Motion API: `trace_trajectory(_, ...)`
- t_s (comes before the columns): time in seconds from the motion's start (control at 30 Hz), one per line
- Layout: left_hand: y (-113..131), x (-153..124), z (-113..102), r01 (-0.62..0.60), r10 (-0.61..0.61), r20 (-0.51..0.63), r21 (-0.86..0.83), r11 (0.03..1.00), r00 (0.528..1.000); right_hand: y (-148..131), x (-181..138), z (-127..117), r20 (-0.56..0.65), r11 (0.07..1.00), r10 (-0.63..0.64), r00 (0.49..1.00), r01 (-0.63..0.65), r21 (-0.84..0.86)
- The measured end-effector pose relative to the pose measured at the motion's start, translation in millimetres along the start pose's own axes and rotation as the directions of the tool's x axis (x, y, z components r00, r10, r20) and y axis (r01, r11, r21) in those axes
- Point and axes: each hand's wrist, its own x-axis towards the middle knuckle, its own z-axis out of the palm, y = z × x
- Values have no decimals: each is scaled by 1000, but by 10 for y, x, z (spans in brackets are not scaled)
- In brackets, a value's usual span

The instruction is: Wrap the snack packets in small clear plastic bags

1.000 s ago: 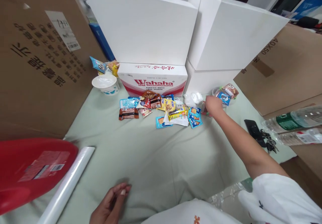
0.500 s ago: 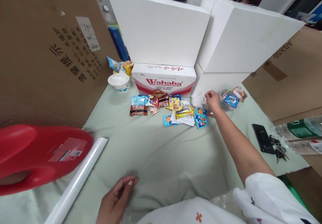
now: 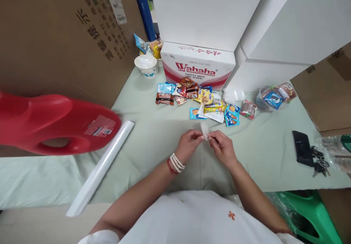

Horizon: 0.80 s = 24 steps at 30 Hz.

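A small, thin, whitish see-through plastic bag (image 3: 204,129) is pinched at its lower edge between my two hands, above the cloth. The fingertips of my left hand (image 3: 188,145) are closed on its left side, and beads circle that wrist. My right hand (image 3: 223,149) grips the right side with thumb and fingers. Beyond my hands lie a yellow snack bar (image 3: 214,107), blue snack packets (image 3: 231,115) and brown wrapped snacks (image 3: 164,99). A heap of clear plastic bags (image 3: 233,95) sits behind them, with a red-brown packet (image 3: 248,109) beside it.
A Wahaha carton (image 3: 197,67) and white foam boxes (image 3: 276,72) stand at the back. On the left are a paper bowl (image 3: 146,67), a red plastic jug (image 3: 82,119) and a white roll (image 3: 101,169). A snack tub (image 3: 263,101), phone (image 3: 302,148) and keys (image 3: 320,162) are right.
My right hand has come back from the clear bag heap to the middle, bringing a small bag. My left hand has moved up and forward to meet it. The view has tilted downward.
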Motion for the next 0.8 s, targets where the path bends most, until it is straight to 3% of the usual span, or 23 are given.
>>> trace_trajectory(0.07, -61, 11, -42, 34, -34, -1, -2, 999, 999, 29, -35, -14, -28, 995, 93, 995, -91, 49)
trace_trajectory(0.2, -88, -100, -153, 46, -46, -27, -6, 999, 999, 112, -86, -42, -44, 915, 292, 955, -265, 303)
trace_trajectory(0.37, -30, -204, -59, -49, 48, 29, 41, 998, 998, 28, -92, 72, 145, 834, 291, 946, -325, 446)
trace_trajectory(0.47, -61, -176, -52, -15, 14, 22, 27, 1000, 1000, 16, -72, 117, 174, 845, 275, 946, -324, 426)
trace_trajectory(0.7, -170, -154, -227, 51, -55, -71, -55, 997, 996, 144, -79, -20, 85, 862, 339, 937, -345, 370)
trace_trajectory(0.8, -167, -165, -249, 44, -51, -60, -113, 993, 997, 85, -47, -163, -98, 909, 321, 942, -277, 311)
